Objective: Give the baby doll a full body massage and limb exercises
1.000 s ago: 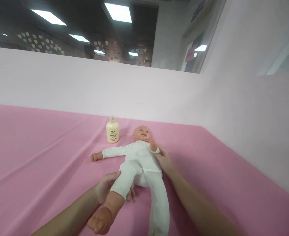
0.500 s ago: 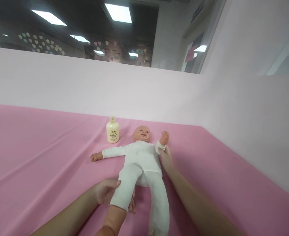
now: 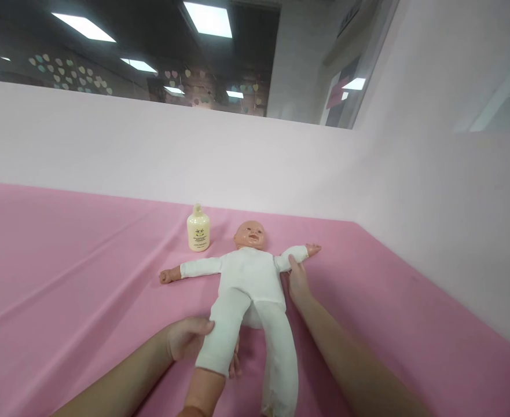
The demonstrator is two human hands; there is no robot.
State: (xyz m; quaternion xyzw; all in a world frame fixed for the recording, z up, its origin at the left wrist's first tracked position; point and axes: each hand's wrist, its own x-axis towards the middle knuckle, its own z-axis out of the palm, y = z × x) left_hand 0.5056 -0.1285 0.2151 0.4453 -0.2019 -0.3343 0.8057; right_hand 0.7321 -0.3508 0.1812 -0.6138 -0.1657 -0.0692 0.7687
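Doll lies face-up on the pink table; the left hand grips its leg, the right hand pinches its sleeve. Beyond both hands, a bottle stands beside the doll's head.

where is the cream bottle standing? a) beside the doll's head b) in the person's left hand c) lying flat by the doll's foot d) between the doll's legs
a: the bottle stands upright on the pink cloth just beside the doll at its head, apart from both hands.
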